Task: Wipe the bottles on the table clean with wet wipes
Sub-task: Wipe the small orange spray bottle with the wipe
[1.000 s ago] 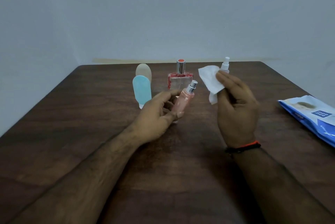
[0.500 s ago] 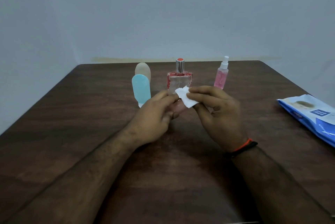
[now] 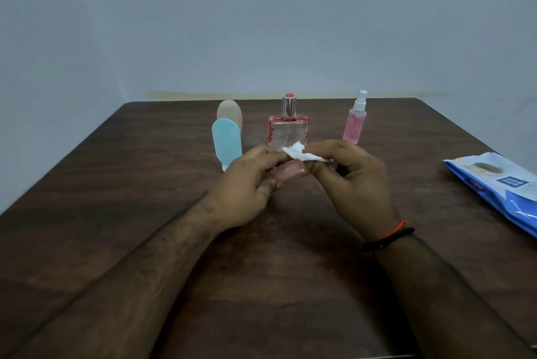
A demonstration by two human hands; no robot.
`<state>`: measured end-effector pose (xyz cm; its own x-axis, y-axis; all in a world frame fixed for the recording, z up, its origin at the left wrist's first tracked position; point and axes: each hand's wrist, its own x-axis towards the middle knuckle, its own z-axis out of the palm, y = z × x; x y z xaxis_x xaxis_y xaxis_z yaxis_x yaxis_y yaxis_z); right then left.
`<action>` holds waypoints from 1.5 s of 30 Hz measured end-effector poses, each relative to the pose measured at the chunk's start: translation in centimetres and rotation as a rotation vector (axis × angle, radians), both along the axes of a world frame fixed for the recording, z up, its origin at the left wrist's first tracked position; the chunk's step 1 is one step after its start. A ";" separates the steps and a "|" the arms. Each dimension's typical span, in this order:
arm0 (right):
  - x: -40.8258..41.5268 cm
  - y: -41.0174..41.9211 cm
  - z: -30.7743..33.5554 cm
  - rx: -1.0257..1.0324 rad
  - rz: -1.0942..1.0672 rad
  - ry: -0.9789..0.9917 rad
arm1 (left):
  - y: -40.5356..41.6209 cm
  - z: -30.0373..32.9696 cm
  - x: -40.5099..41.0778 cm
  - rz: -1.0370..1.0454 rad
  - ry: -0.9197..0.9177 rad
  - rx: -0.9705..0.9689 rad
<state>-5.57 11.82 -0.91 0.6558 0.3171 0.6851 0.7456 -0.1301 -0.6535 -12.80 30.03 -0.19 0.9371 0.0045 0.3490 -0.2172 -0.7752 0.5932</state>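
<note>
Left hand (image 3: 247,184) and right hand (image 3: 353,181) raised, fingers (image 3: 318,152) curled.

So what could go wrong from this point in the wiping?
1. The left hand grips the small pink bottle above the table; a wet surface could let it slip.
2. The right hand pinches the wet wipe just in front of the square perfume bottle, so a wide stroke might tip it.
</note>
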 end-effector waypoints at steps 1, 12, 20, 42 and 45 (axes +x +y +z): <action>0.0 0.1 0.1 -0.031 0.000 -0.023 | 0.0 0.0 0.0 -0.005 -0.003 0.010; 0.2 0.7 0.1 0.096 -0.123 -0.052 | -1.0 0.0 0.2 -0.036 0.070 -0.243; 0.3 0.2 0.1 0.242 -0.252 -0.072 | -1.0 -0.2 0.5 0.037 0.090 -0.551; -0.9 1.0 -0.4 0.076 -0.291 -0.214 | -2.0 -0.7 0.4 0.101 0.028 -0.520; -0.7 1.0 -0.3 0.067 -0.311 -0.208 | -2.3 -0.5 0.3 0.093 0.027 -0.473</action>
